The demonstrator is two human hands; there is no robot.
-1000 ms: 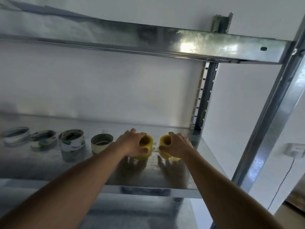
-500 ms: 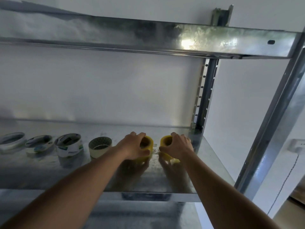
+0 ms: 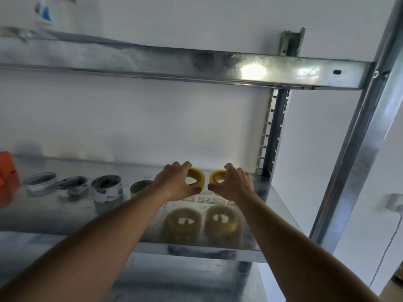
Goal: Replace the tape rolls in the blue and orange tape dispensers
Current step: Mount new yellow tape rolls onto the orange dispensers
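Change: both yellow rolls are now lifted clear of the shelf (image 3: pixel 281 216), near its right end.
Left hand (image 3: pixel 174 184): left roll (image 3: pixel 197 177) gripped.
Right hand (image 3: pixel 234 184): right roll (image 3: pixel 216 176) gripped.
Risk: a loose pinch could drop one.

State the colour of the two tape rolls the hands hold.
Yellow: left roll, right roll, head view.

Both arms reach forward side by side, left hand (image 3: pixel 174 184) and right hand (image 3: pixel 234 185) with fingers curled in grips.
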